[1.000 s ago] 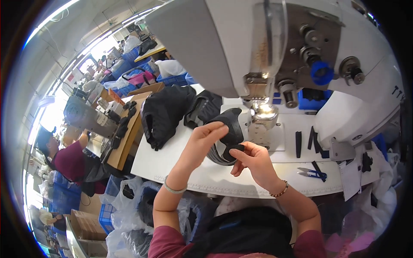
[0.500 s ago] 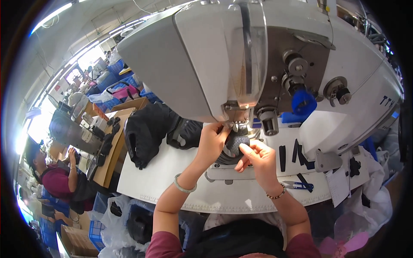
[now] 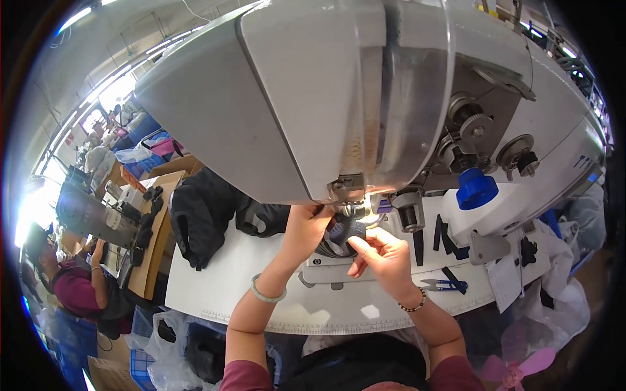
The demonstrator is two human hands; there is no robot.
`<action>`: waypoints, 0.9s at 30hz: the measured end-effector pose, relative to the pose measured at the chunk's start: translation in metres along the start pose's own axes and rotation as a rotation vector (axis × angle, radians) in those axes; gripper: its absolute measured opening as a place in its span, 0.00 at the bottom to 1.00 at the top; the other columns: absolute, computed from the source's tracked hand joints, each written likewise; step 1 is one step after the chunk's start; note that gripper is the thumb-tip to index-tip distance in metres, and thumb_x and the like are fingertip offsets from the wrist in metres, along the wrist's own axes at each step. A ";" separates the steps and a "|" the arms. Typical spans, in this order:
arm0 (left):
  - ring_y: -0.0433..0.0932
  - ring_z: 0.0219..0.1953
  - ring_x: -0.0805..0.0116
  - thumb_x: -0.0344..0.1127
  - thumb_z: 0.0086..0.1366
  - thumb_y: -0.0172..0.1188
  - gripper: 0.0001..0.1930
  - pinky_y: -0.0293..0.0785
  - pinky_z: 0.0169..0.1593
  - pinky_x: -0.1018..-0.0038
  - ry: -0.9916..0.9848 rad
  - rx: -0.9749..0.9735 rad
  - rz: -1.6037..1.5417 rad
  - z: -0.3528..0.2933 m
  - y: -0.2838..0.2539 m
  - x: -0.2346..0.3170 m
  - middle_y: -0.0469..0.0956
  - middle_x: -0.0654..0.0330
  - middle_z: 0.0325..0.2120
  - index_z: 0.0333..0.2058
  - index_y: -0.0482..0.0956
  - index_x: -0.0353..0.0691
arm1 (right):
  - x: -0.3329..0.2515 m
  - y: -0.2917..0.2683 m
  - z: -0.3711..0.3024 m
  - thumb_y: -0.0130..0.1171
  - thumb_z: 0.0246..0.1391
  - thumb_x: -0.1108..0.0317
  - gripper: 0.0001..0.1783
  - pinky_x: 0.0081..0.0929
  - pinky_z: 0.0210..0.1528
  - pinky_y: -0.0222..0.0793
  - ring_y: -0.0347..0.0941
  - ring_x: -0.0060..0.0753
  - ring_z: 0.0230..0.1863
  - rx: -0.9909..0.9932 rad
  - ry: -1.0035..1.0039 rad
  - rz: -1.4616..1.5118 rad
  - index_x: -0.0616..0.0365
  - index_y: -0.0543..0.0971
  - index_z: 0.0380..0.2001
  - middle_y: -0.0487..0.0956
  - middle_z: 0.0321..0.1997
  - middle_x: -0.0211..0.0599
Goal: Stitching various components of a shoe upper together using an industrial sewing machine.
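Observation:
A white sewing machine (image 3: 306, 85) fills the upper middle, its lit needle area (image 3: 365, 207) low over the work. Under it a small dark grey fabric piece (image 3: 355, 229) curves over the narrow bed. My left hand (image 3: 304, 233) is closed at the piece's left edge, close to the needle; its fingertips are partly hidden below the machine head. From the right, my right hand (image 3: 386, 258) pinches the near edge of the same piece between thumb and forefinger, the other fingers curled.
Black garment pieces (image 3: 205, 212) lie on the white table (image 3: 228, 296) at left. Blue-handled thread snips (image 3: 447, 285) and black strips (image 3: 450, 241) lie at right. A pink fan (image 3: 513, 373) stands at lower right. Left, another person (image 3: 78, 287) sits at a second machine (image 3: 98, 215).
The view has moved closer to the machine, whose head now looks larger. Both hands stay at the fabric piece, with little change in their grip.

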State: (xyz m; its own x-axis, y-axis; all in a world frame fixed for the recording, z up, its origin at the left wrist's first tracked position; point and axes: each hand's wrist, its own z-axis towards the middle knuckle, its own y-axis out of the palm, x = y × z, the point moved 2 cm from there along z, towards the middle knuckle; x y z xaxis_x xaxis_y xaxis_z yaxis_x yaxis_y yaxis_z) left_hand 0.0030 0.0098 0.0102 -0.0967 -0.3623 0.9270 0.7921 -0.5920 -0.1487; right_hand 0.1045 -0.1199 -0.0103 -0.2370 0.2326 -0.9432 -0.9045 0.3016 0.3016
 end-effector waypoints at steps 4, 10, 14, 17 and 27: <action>0.70 0.29 0.81 0.19 0.59 0.49 0.06 0.65 0.31 0.82 0.016 0.039 -0.174 0.003 0.006 0.002 0.75 0.66 0.27 0.34 0.75 0.28 | 0.001 -0.013 -0.011 0.57 0.53 0.74 0.06 0.16 0.19 0.71 0.76 0.23 0.25 0.074 -0.039 -0.142 0.67 0.77 0.30 0.76 0.29 0.35; 0.64 0.23 0.83 0.22 0.58 0.50 0.04 0.59 0.27 0.83 -0.133 0.159 0.045 -0.003 -0.001 0.005 0.71 0.67 0.22 0.25 0.71 0.31 | 0.034 -0.109 -0.040 0.57 0.50 0.75 0.06 0.21 0.23 0.66 0.71 0.28 0.21 0.481 -0.179 -0.862 0.66 0.74 0.32 0.71 0.30 0.40; 0.67 0.26 0.79 0.23 0.62 0.48 0.04 0.64 0.31 0.82 0.272 0.385 -0.033 -0.017 0.012 0.006 0.71 0.61 0.26 0.37 0.66 0.33 | 0.048 -0.135 -0.039 0.60 0.47 0.74 0.11 0.24 0.30 0.66 0.68 0.29 0.25 0.466 -0.098 -0.922 0.64 0.72 0.35 0.70 0.33 0.40; 0.70 0.28 0.71 0.26 0.57 0.54 0.09 0.66 0.32 0.78 0.769 0.364 0.384 -0.034 0.001 -0.003 0.70 0.61 0.28 0.37 0.67 0.35 | 0.060 -0.146 -0.032 0.59 0.48 0.74 0.09 0.20 0.23 0.65 0.67 0.23 0.22 0.448 -0.053 -0.872 0.65 0.72 0.33 0.71 0.28 0.36; 0.73 0.23 0.60 0.25 0.53 0.59 0.06 0.70 0.28 0.71 0.687 -0.352 0.520 -0.081 0.080 -0.034 0.71 0.54 0.24 0.29 0.71 0.33 | 0.046 -0.143 -0.026 0.59 0.48 0.74 0.09 0.16 0.15 0.66 0.69 0.19 0.14 0.382 0.172 -0.650 0.67 0.71 0.30 0.72 0.20 0.34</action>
State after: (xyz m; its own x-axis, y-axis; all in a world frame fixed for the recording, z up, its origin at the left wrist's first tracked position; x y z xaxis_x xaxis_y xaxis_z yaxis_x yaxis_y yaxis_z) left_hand 0.0209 -0.0843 -0.0610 -0.2056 -0.9235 0.3239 0.6186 -0.3791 -0.6882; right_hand 0.2139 -0.1767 -0.1009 0.2200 -0.2379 -0.9460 -0.7033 0.6334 -0.3229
